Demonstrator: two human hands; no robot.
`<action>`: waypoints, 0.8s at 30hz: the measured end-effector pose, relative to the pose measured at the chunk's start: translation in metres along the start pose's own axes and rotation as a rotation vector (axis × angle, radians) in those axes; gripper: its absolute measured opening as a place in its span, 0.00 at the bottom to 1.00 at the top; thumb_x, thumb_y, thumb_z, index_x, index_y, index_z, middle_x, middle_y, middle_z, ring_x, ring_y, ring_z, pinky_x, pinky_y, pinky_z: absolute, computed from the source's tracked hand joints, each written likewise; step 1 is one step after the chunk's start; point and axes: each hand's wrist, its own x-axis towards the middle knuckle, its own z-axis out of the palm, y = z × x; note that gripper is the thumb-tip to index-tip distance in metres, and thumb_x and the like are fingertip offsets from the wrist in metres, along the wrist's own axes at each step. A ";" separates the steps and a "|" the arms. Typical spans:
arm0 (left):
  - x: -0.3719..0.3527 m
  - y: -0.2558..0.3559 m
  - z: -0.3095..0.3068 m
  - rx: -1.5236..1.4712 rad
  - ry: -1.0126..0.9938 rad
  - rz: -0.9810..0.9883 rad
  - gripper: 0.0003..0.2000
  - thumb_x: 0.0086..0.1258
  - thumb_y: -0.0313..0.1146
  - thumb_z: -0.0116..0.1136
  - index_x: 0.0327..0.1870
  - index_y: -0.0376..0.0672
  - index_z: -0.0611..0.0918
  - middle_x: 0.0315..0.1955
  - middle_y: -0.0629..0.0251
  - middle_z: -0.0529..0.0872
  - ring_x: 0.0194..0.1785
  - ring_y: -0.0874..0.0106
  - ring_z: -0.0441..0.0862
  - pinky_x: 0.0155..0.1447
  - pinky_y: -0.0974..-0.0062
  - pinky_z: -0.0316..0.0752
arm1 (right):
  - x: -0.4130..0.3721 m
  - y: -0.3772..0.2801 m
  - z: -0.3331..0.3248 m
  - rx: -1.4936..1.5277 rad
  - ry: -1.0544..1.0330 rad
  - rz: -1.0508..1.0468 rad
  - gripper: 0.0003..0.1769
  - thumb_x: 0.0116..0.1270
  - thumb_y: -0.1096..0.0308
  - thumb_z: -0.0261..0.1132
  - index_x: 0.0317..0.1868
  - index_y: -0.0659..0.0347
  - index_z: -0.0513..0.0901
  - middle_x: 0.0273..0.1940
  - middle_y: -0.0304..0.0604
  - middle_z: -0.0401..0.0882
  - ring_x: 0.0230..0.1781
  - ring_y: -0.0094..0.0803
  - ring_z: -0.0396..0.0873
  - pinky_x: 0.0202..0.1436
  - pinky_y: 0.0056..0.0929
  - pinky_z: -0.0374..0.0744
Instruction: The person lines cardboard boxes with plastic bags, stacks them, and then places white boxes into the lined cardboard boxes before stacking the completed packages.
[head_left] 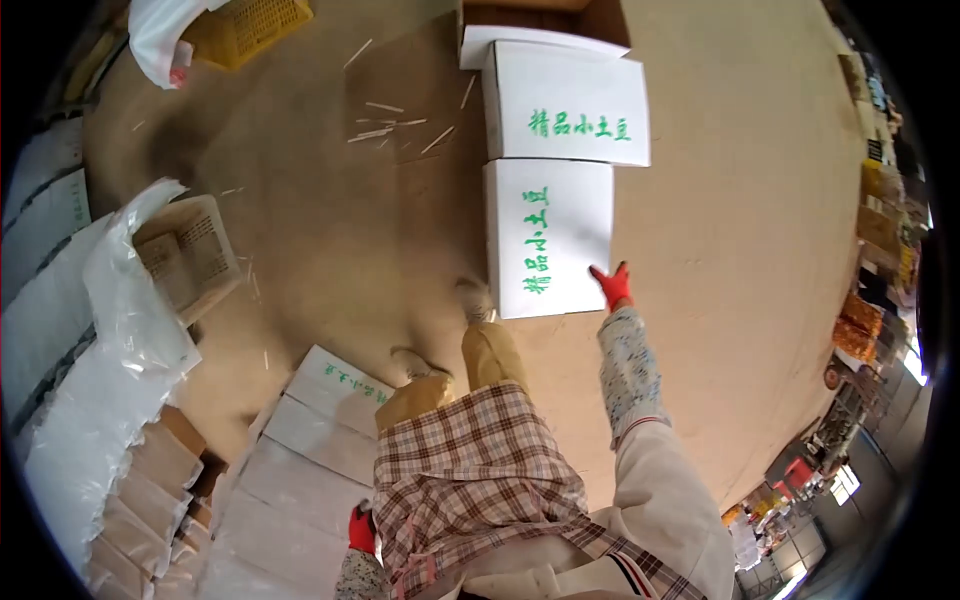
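In the head view, my right hand [614, 288], in a red glove, is at the right edge of a white carton [578, 235] with green lettering, thumb and fingers spread apart. Directly beyond that carton lies a second white carton [565, 85] with the same green print. My left hand [361, 532], also red-gloved, is low beside my checked apron, next to a row of flat white cartons [290, 480]. Its fingers are small and partly hidden there, so I cannot tell their grip.
An open brown-lined box [545, 46] stands at the top. Left are a plastic crate [215, 245] with clear wrapping, stacked white cartons [60, 280] and a yellow crate [250, 30]. Thin sticks [385, 123] litter the floor. Assorted goods [860, 325] line the far right.
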 end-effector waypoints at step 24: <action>0.199 0.336 0.065 -0.410 0.168 0.302 0.20 0.60 0.37 0.58 0.54 0.46 0.74 0.47 0.63 0.78 0.49 0.65 0.76 0.47 0.55 0.74 | 0.025 -0.303 0.059 -0.430 0.464 -0.899 0.29 0.58 0.70 0.58 0.62 0.65 0.67 0.61 0.59 0.66 0.60 0.49 0.68 0.55 0.35 0.74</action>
